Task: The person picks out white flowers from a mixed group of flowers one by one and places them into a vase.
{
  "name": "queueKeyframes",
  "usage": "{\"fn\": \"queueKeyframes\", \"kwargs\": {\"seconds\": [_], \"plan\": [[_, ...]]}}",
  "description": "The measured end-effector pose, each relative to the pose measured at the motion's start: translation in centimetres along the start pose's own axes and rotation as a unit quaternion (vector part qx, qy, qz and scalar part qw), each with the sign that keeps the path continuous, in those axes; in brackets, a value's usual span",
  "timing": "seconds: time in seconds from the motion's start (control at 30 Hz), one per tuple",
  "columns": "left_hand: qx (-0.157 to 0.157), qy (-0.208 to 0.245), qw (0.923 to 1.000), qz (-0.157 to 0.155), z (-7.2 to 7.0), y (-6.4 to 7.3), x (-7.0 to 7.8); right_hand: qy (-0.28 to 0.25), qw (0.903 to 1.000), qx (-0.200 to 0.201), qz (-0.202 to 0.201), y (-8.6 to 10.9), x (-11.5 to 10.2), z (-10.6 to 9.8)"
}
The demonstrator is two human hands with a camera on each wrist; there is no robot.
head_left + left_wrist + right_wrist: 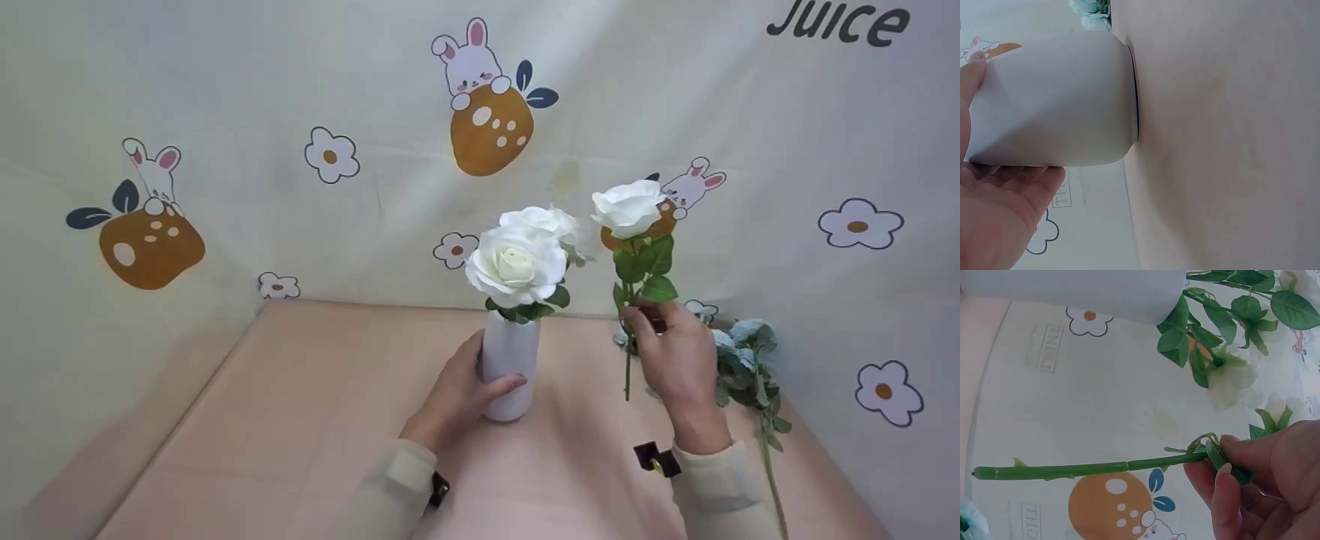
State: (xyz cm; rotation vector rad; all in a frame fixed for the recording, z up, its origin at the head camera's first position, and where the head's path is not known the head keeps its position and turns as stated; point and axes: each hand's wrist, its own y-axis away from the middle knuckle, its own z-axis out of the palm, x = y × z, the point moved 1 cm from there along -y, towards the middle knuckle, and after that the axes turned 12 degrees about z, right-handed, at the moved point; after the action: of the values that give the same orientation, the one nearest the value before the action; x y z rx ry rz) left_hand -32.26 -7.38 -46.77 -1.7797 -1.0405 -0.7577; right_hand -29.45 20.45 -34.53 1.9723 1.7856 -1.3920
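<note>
A white vase stands upright on the table, with white roses and their green leaves rising out of its mouth. My left hand holds the vase from its left side, thumb across the front and fingers behind. In the left wrist view the hand curves around the vase. To the right of the vase, my right hand pinches the stem of a single white rose, held upright with its bloom on top. Its bare green stem extends below the fingers in the right wrist view.
Pale blue flowers with long green stems lie at the right side of the table, beyond my right hand. A white cloth printed with rabbits, orange fruit and daisies hangs behind and beside the table.
</note>
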Motion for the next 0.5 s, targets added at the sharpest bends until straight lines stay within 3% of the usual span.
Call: {"fn": "queueKeyframes", "kwargs": {"seconds": [0.2,0.5], "plan": [[0.002,-0.005,1.0000,0.008,0.0,-0.1,0.0,-0.031,0.9995,0.004,-0.009,0.6,-2.1,0.8],[-0.005,-0.006,1.0000,-0.005,0.0,-0.2,-0.1,-0.093,0.9955,-0.008,-0.016,1.2,-4.7,1.9]]}}
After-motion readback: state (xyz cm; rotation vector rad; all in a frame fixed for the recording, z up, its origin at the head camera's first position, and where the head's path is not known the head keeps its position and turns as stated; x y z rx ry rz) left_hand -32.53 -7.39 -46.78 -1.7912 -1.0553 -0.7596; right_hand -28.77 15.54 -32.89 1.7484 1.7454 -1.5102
